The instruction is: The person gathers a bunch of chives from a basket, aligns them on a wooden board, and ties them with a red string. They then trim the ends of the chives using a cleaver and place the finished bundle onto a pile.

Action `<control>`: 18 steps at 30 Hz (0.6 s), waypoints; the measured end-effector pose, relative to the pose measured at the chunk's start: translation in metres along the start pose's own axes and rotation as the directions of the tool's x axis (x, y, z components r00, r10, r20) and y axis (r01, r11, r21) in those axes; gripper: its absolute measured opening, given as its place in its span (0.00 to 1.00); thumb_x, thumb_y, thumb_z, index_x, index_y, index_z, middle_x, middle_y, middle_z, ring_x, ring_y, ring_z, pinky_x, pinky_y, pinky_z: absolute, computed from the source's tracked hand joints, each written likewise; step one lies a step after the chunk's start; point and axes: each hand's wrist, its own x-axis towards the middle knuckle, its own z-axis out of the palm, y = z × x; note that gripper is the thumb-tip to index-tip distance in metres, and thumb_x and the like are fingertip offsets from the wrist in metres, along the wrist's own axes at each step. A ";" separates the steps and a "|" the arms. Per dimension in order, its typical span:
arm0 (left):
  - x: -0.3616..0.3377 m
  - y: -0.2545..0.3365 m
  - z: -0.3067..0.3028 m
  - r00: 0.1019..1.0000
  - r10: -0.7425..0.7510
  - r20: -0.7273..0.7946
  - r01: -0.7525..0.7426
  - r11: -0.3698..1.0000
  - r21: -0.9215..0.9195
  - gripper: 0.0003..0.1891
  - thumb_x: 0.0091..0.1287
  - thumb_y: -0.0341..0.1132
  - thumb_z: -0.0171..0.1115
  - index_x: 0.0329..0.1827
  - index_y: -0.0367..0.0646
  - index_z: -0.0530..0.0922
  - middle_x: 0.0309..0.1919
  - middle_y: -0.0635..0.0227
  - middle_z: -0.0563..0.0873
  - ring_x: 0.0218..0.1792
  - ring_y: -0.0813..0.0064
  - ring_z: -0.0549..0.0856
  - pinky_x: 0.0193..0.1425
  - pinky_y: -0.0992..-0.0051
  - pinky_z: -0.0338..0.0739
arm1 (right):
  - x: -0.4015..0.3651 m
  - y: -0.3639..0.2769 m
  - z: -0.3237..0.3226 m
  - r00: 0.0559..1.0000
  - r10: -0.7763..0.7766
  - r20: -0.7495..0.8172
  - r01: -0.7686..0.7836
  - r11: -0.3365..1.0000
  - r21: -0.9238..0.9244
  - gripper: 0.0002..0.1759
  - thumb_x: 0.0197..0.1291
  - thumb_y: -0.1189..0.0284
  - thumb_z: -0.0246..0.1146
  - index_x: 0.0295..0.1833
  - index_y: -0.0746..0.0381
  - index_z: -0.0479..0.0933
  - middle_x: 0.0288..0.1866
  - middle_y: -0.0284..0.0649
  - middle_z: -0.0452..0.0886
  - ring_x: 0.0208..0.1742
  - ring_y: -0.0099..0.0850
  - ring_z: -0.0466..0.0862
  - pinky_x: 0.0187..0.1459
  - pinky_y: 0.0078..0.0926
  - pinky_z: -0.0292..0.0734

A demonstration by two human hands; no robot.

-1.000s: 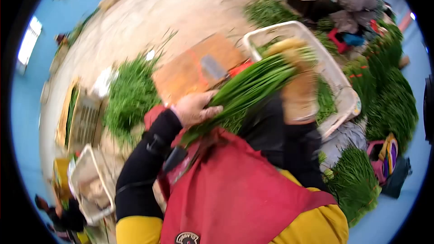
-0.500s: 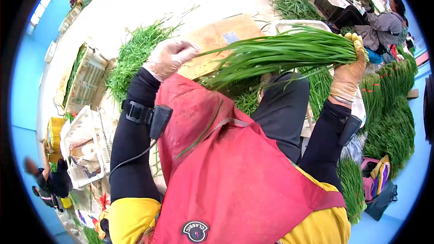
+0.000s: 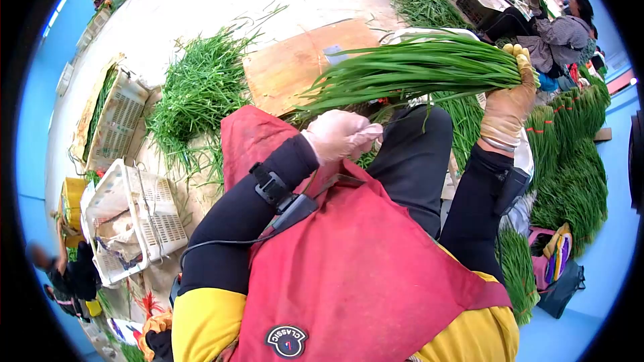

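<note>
The right hand (image 3: 508,97), in a thick, wrinkled yellow rubber glove, is at 2 o'clock. Its fingers are wrapped tight around the stem end of a long bundle of flat, glossy green chive leaves (image 3: 416,70). The bundle lies nearly level in the air above the lap, its loose tips fanning toward 11 o'clock. The left hand (image 3: 342,135), in a thin, cloudy disposable glove, is near the centre, just below those tips. Its fingers are curled in, and I cannot tell whether they pinch a leaf. A smooth red apron (image 3: 349,248) fills 6 o'clock. A flat brown board (image 3: 288,70) lies at 12 o'clock, with a feathery heap of loose green chives (image 3: 194,97) at 10 o'clock. A white lattice plastic crate (image 3: 161,208) sits at 8 o'clock.
</note>
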 end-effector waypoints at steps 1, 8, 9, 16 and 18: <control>-0.003 -0.003 -0.001 1.000 0.004 0.008 -0.004 1.000 0.001 0.25 0.73 0.54 0.55 0.32 0.39 0.83 0.24 0.63 0.86 0.27 0.73 0.86 0.31 0.73 0.79 | 0.001 0.001 -0.002 0.999 0.001 -0.039 -0.001 1.000 0.004 0.13 0.60 0.81 0.63 0.51 0.65 0.79 0.47 0.44 0.85 0.50 0.37 0.85 0.56 0.35 0.82; -0.027 -0.053 -0.050 0.998 -0.057 0.014 0.058 0.968 -0.244 0.23 0.73 0.50 0.58 0.47 0.33 0.83 0.40 0.56 0.89 0.39 0.70 0.89 0.45 0.72 0.83 | 0.008 0.005 -0.010 1.000 -0.005 -0.003 0.005 1.000 -0.011 0.12 0.58 0.81 0.63 0.49 0.64 0.78 0.43 0.42 0.85 0.46 0.35 0.85 0.53 0.33 0.82; -0.033 -0.047 -0.055 0.996 -0.078 0.046 0.069 0.983 0.169 0.23 0.71 0.47 0.61 0.52 0.30 0.81 0.42 0.56 0.89 0.44 0.71 0.88 0.51 0.72 0.83 | 0.005 0.012 -0.008 0.997 -0.012 0.070 0.016 0.999 -0.052 0.12 0.58 0.81 0.64 0.48 0.64 0.79 0.42 0.43 0.85 0.45 0.35 0.85 0.52 0.33 0.82; 0.021 0.036 -0.040 0.633 0.687 -0.357 -0.514 0.718 0.469 0.62 0.42 0.39 0.85 0.78 0.36 0.51 0.72 0.55 0.66 0.71 0.66 0.68 0.75 0.68 0.61 | -0.074 0.082 0.080 0.959 -0.017 0.282 0.119 0.930 -0.349 0.12 0.54 0.83 0.69 0.45 0.65 0.82 0.39 0.43 0.87 0.41 0.30 0.86 0.48 0.27 0.83; 0.046 0.027 -0.027 0.661 0.627 -0.412 -0.470 0.774 0.424 0.61 0.46 0.41 0.83 0.78 0.35 0.49 0.72 0.55 0.64 0.71 0.64 0.67 0.76 0.67 0.60 | -0.101 0.090 0.103 0.937 0.077 0.342 0.038 0.948 -0.317 0.12 0.54 0.83 0.69 0.46 0.64 0.82 0.40 0.40 0.87 0.41 0.28 0.86 0.48 0.26 0.83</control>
